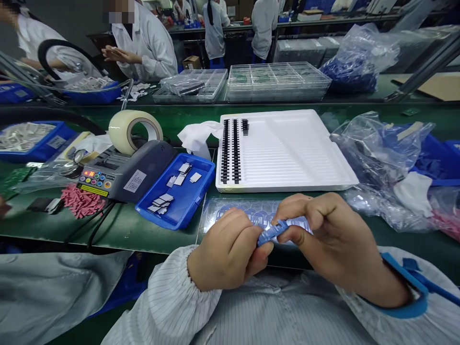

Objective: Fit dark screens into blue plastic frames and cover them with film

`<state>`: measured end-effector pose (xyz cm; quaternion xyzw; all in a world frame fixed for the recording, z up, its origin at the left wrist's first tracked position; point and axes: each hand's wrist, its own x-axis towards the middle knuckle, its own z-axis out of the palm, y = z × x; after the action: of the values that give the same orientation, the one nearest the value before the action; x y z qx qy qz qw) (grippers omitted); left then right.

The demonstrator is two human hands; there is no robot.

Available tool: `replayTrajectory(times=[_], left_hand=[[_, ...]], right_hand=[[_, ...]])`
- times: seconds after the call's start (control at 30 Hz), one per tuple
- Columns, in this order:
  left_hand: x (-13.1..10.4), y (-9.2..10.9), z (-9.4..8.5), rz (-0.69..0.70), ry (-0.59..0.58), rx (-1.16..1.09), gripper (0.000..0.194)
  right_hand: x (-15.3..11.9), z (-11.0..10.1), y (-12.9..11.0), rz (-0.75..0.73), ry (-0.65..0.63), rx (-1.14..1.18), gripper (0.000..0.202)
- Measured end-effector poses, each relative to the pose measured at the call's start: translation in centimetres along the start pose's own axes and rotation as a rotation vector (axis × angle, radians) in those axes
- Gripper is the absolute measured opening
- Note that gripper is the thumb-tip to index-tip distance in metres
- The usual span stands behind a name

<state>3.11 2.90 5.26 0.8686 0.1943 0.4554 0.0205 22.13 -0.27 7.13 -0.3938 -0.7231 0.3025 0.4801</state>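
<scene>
A small blue plastic part point(272, 233) is held between my two hands, above the near edge of the green bench. My left hand point(230, 249) is closed round its left end. With thumb and forefinger, my right hand point(323, 235) pinches its right end. Beneath the hands lies a clear plastic sheet or tray point(219, 211) with blue round shapes in it. Just beyond stands a white ribbed tray point(283, 153), with columns of small black parts point(235, 151) along its left side. A blue wrist strap point(406, 292) circles my right wrist.
To the left are a blue bin point(176, 191) with white pieces, a tape dispenser point(125, 167), a tape roll point(134, 129) and pink parts point(82, 200). Clear bags point(377, 148) lie right. Clear divided boxes point(276, 84) stand behind. A co-worker point(143, 43) works across the bench.
</scene>
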Motion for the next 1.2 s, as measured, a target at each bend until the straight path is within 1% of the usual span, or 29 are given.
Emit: replayTrajectory(times=[0.1,0.2,0.27,0.37,0.43,0.5,0.57,0.63,0.7,0.73,0.77,0.8,0.87,0.9,0.93,0.97,1.03,1.07,1.1,1.2], left_hand=[[0.0,-0.1,-0.1,-0.006,-0.013,-0.016,0.018],[0.1,-0.2,0.0,0.025,0.013,-0.018,0.020],[0.1,-0.2,0.2,0.053,0.030,-0.012,0.020],[0.1,-0.3,0.7,0.071,0.023,-0.025,0.019],[0.0,-0.4,0.9,0.065,0.019,-0.044,0.019],[0.0,-0.3,0.9,0.033,0.017,-0.075,0.020],[0.2,-0.1,0.7,-0.091,-0.014,-0.146,0.022],[0.5,0.1,0.4,-0.325,-0.074,-0.263,0.029],[0.8,0.2,-0.1,-0.587,-0.137,-0.400,0.037],[0.9,0.2,-0.3,-0.679,-0.159,-0.468,0.040],[1.0,0.2,-0.5,-0.730,-0.180,-0.532,0.043],[0.9,0.1,-0.7,-0.746,-0.206,-0.593,0.046],[0.5,-0.1,-0.8,-0.727,-0.255,-0.682,0.051],[0.3,-0.1,-0.8,-0.723,-0.251,-0.703,0.048],[-0.1,-0.1,-0.6,-0.730,-0.221,-0.714,0.045],[-0.4,-0.1,-0.4,-0.741,-0.169,-0.720,0.047],[-0.9,0.1,0.2,-0.753,-0.050,-0.728,0.071],[-1.0,0.3,0.4,-0.745,-0.008,-0.728,0.078],[-1.0,0.5,0.7,-0.731,0.015,-0.717,0.078],[-0.7,1.0,1.0,-0.680,0.049,-0.603,0.065]], right_hand=[[0.2,-0.3,-0.3,0.076,-0.034,0.042,0.035],[0.3,-0.2,-0.6,0.121,-0.048,0.094,0.032],[0.2,0.2,-0.7,0.109,-0.036,0.116,0.028],[0.1,0.9,-0.7,0.037,-0.031,0.117,0.030],[0.0,1.2,-0.6,0.015,-0.033,0.107,0.031],[0.2,1.3,-0.4,0.029,-0.017,0.098,0.030],[0.5,1.2,-0.2,0.104,0.000,0.091,0.028],[1.1,1.0,0.0,0.261,-0.006,0.133,0.027],[1.7,0.8,0.0,0.432,-0.023,0.257,0.029],[2.0,0.7,0.0,0.500,-0.030,0.341,0.031],[2.3,0.6,-0.1,0.551,-0.031,0.420,0.033],[2.5,0.5,-0.2,0.587,-0.029,0.489,0.034],[2.8,0.3,-0.5,0.639,-0.012,0.587,0.035],[2.8,0.3,-0.6,0.659,-0.004,0.610,0.035],[2.8,0.2,-0.7,0.673,0.006,0.622,0.035],[2.8,0.2,-0.8,0.682,0.011,0.627,0.035],[2.7,0.2,-0.9,0.688,0.013,0.617,0.034],[2.6,0.3,-0.8,0.685,0.010,0.601,0.035],[2.5,0.4,-0.8,0.681,0.007,0.580,0.035],[2.0,0.6,-0.9,0.658,-0.003,0.475,0.033]])
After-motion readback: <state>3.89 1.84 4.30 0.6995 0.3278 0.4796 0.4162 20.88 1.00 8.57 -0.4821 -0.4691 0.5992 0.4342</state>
